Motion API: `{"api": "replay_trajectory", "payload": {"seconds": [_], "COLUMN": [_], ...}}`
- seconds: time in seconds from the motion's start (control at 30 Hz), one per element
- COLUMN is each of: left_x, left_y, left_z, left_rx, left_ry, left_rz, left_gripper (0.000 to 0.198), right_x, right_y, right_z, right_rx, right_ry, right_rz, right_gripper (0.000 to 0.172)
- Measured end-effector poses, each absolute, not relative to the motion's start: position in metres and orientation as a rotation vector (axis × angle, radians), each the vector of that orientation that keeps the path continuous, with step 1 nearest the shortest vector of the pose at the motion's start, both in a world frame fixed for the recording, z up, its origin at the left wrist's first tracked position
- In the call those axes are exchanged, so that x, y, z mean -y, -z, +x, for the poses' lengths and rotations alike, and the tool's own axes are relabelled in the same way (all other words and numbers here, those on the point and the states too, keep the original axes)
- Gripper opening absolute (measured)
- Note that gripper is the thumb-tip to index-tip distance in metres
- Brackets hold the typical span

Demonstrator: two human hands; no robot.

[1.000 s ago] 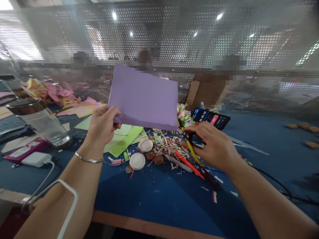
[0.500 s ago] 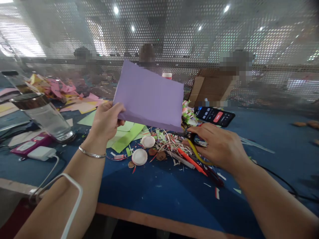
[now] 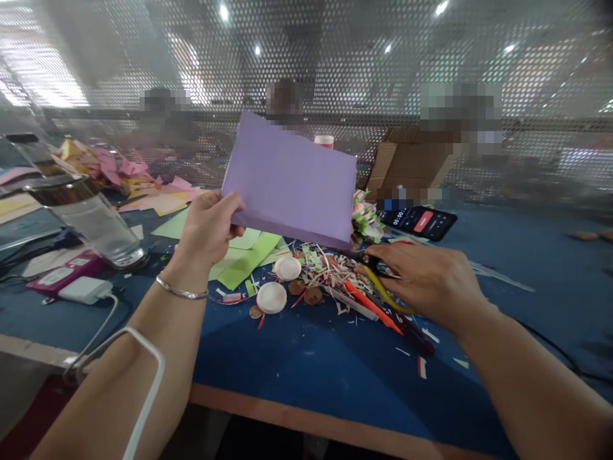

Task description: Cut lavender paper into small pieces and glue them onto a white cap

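Observation:
My left hand [image 3: 211, 227] grips the lower left corner of a sheet of purple paper [image 3: 297, 182], thumb on the near face. The sheet is raised and tilted above the blue table, with a narrow strip bent along its lower edge. Closed around a pair of scissors [image 3: 379, 289] with black and yellow handles is my right hand [image 3: 426, 281]. The scissors' blades point left, close to the sheet's lower right corner. Whether they touch the paper I cannot tell. Under the sheet lies a heap of shredded paper scraps [image 3: 330, 271].
Two white round lids [image 3: 271, 298], an orange cutter-like tool [image 3: 371, 306] and green paper [image 3: 249, 262] lie near the scraps. A phone [image 3: 426, 222] and artificial flowers [image 3: 366, 214] sit behind. Leftward are a glass bottle [image 3: 96, 223] and a white cable [image 3: 156, 377]. A cardboard box [image 3: 407, 160] stands farther back.
The view has shifted slightly. My right hand with the scissors has moved a little right and down from the sheet's corner. My left hand keeps its hold on the purple paper.

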State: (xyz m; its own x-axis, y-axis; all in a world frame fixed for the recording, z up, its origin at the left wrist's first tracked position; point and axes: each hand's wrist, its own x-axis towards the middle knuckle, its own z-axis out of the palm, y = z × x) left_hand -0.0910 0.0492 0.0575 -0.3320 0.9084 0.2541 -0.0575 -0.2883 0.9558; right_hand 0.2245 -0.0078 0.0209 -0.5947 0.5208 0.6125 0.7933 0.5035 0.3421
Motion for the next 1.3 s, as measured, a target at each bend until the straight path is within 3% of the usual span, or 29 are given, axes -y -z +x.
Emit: {"api": "replay_trajectory", "payload": {"seconds": [0.57, 1.3], "left_x": [-0.051, -0.055], "left_y": [-0.053, -0.045], "left_z": [-0.08, -0.077], "left_rx": [-1.205, -1.157], "left_ry": [-1.692, -1.666], "left_rz": [1.095, 1.04], "left_gripper": [0.025, 0.021], "right_x": [0.011, 0.013], "right_y": [-0.022, -0.024], "right_z": [0.225, 0.22], "right_rx": [2.344, 2.329], "right_ry": [0.821, 0.732], "right_rz": [-1.161, -1.258], "right_gripper": [0.027, 0.027]}}
